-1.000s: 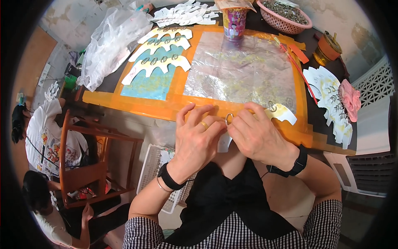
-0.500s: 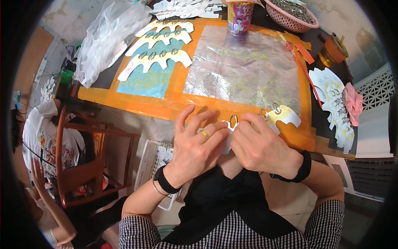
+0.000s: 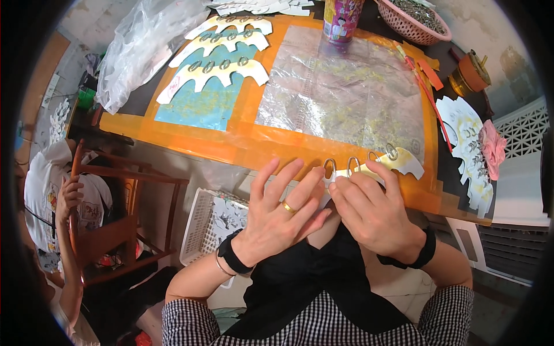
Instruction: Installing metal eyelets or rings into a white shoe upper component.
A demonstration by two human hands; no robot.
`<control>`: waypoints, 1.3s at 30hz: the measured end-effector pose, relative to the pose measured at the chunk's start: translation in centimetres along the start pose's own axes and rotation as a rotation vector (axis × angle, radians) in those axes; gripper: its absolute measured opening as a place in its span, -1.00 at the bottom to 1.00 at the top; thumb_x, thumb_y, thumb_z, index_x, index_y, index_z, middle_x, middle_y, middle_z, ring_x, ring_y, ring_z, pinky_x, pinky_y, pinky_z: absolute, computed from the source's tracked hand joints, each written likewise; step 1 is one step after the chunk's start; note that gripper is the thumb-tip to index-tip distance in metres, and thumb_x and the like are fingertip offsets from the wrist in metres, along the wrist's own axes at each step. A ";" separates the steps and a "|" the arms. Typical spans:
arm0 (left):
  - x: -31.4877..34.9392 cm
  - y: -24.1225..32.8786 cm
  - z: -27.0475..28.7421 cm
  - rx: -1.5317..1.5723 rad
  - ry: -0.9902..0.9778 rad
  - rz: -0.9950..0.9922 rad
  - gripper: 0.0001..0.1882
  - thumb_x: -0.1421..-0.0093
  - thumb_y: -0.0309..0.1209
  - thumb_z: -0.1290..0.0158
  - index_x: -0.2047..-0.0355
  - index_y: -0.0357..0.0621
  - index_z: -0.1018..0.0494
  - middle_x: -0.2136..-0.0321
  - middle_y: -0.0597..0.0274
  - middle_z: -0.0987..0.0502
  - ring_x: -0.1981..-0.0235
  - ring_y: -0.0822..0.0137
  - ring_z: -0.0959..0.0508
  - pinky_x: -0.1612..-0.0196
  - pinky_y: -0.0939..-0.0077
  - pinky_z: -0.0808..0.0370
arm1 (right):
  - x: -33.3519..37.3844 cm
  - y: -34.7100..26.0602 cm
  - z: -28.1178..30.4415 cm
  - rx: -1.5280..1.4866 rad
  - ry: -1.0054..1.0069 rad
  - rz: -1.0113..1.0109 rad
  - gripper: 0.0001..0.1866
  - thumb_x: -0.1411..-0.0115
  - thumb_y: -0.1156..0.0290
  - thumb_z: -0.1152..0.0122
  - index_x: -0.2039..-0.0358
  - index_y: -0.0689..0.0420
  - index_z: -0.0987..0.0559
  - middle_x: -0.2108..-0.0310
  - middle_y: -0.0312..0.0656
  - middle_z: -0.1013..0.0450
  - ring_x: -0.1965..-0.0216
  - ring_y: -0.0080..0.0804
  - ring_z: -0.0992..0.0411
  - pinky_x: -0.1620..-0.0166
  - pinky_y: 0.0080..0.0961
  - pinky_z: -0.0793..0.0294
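A white scalloped card strip [image 3: 408, 163] with a yellowish coating lies across the table's near edge. Several oval metal rings stand along it, among them a ring [image 3: 329, 168] at its left end. My right hand [image 3: 369, 210] pinches the strip below the rings, thumb hidden beneath. My left hand [image 3: 285, 210], a gold-coloured ring on one finger, has its fingers spread and its thumb apart. Its index fingertip is beside the leftmost metal ring; whether it touches is unclear. Farther back on the left, similar strips with rings [image 3: 213, 75] lie in rows.
A purple cup [image 3: 341, 20] and a pink basket of small metal pieces [image 3: 412, 26] stand at the back. Ringed strips [image 3: 470, 153] lie right, beside a pink cloth [image 3: 493, 147]. Left are a plastic bag [image 3: 135, 55], a chair [image 3: 107, 230], another person's hand [image 3: 70, 199] and a white crate [image 3: 199, 230].
My left hand has loosened, its thumb moving away from the strip. My right hand has shifted slightly right and down, exposing another ring. The other person's hand has moved onto the chair.
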State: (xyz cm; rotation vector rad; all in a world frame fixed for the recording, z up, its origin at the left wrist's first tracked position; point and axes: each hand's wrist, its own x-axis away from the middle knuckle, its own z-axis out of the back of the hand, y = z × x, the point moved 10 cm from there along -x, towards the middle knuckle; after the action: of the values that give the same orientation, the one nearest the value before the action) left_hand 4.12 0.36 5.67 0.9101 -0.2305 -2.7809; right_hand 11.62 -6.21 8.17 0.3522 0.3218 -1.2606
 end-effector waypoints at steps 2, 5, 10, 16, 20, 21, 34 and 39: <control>0.3 0.2 -0.5 -0.003 -0.009 -0.017 -0.60 -0.04 -0.24 -0.39 0.14 -0.05 -0.57 -0.15 0.26 -0.54 -0.28 -0.02 -0.38 -0.35 -0.18 -0.21 | 0.5 0.5 0.0 -0.026 0.021 -0.076 -0.71 -0.07 0.43 -0.24 0.19 0.27 -0.65 0.13 -0.14 -0.53 -0.01 -0.27 -0.49 -0.25 -0.07 -0.36; 0.6 0.1 -1.1 -0.008 -0.020 -0.022 -0.54 -0.04 -0.22 -0.39 0.07 -0.02 -0.54 -0.18 0.25 -0.51 -0.29 -0.03 -0.38 -0.35 -0.19 -0.21 | 1.2 1.0 -0.5 -0.057 0.020 -0.113 -0.65 -0.12 0.42 -0.22 0.08 0.28 -0.64 0.03 -0.11 -0.53 -0.10 -0.24 -0.48 -0.25 -0.09 -0.36; 1.0 0.0 -1.4 -0.007 -0.005 0.038 -0.47 -0.04 -0.18 -0.41 0.00 0.03 -0.51 -0.20 0.23 -0.49 -0.31 -0.04 -0.36 -0.39 -0.23 -0.14 | 1.4 0.8 -0.4 -0.030 -0.004 -0.101 -0.65 -0.18 0.40 -0.19 0.04 0.27 -0.64 -0.03 -0.10 -0.53 -0.16 -0.22 -0.46 -0.25 -0.11 -0.36; 1.5 -0.3 -2.2 0.018 -0.016 0.074 -0.42 -0.04 -0.15 -0.41 -0.07 0.09 -0.52 -0.19 0.24 -0.49 -0.31 -0.03 -0.37 -0.43 -0.31 -0.02 | 1.2 0.9 -0.4 -0.015 -0.039 -0.084 -0.68 -0.18 0.38 -0.20 0.08 0.25 -0.66 -0.02 -0.15 -0.54 -0.19 -0.26 -0.43 -0.24 -0.11 -0.36; 1.6 -0.3 -2.5 0.004 -0.016 0.071 -0.42 -0.06 -0.14 -0.40 -0.09 0.12 -0.52 -0.19 0.23 -0.49 -0.31 -0.01 -0.39 -0.45 -0.34 0.03 | 1.4 1.2 -0.1 -0.021 0.030 -0.103 -0.71 -0.18 0.39 -0.23 0.12 0.24 -0.67 0.00 -0.16 -0.55 -0.18 -0.29 -0.44 -0.23 -0.12 -0.41; 1.7 -0.4 -2.5 0.002 -0.018 0.073 -0.42 -0.06 -0.14 -0.40 -0.09 0.12 -0.52 -0.19 0.23 -0.49 -0.31 -0.01 -0.39 -0.45 -0.34 0.03 | 1.5 1.2 -0.2 -0.023 0.031 -0.102 -0.71 -0.18 0.39 -0.23 0.12 0.24 -0.67 0.00 -0.16 -0.55 -0.18 -0.29 -0.44 -0.23 -0.12 -0.41; 1.6 -0.3 -2.4 0.025 -0.009 0.074 -0.50 -0.12 -0.12 -0.34 -0.07 0.09 -0.56 -0.21 0.22 -0.47 -0.34 -0.03 -0.36 -0.42 -0.38 -0.01 | 1.1 1.0 -0.3 -0.020 0.006 -0.040 -0.72 -0.19 0.34 -0.21 0.16 0.23 -0.65 0.08 -0.18 -0.57 -0.12 -0.32 -0.46 -0.25 -0.16 -0.43; 2.0 -1.0 -2.3 0.089 0.020 0.147 -0.49 -0.12 -0.14 -0.36 -0.03 0.00 -0.52 -0.20 0.21 -0.49 -0.33 0.00 -0.38 -0.42 -0.41 0.02 | 0.7 0.7 -0.4 -0.051 0.025 -0.050 -0.76 -0.17 0.36 -0.21 0.21 0.22 -0.62 0.12 -0.17 -0.55 -0.08 -0.31 -0.46 -0.27 -0.17 -0.41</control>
State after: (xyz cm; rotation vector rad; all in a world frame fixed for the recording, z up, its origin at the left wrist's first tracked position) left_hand 3.74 0.61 2.54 0.9027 -0.4037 -2.6439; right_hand 12.46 -6.46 7.54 0.3182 0.3860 -1.2957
